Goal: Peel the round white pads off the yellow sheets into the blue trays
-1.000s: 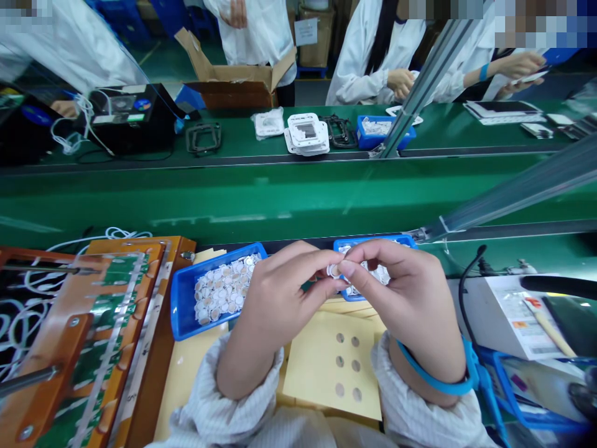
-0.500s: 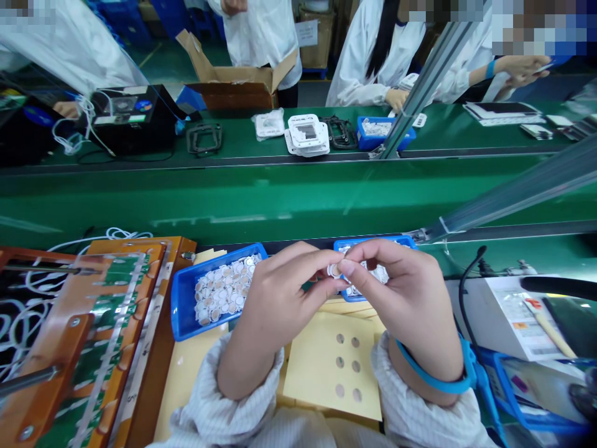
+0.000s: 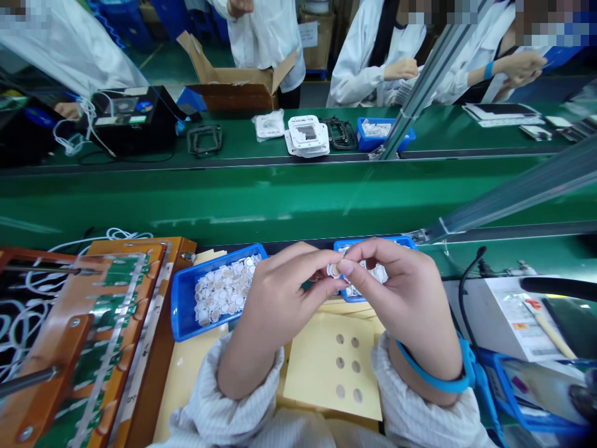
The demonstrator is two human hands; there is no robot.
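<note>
Pinched between the fingertips of my left hand is a small round white disc with a tan face. My right hand, wearing a blue wrist strap, is closed on the same disc from the other side. Both hands are raised over a yellow sheet that bears several round greyish spots. Left of my left hand sits a blue bin full of similar discs. Another blue bin with white pieces stands behind my hands, partly hidden by them.
An orange fixture with green circuit boards fills the left side. A white box and a blue tray lie at the right. Beyond the green belt, people in white coats work at the far bench. A metal post slants upward there.
My hands and the disc stay almost in place. Across the belt, a person's hand has lifted from the far bench near the post.
</note>
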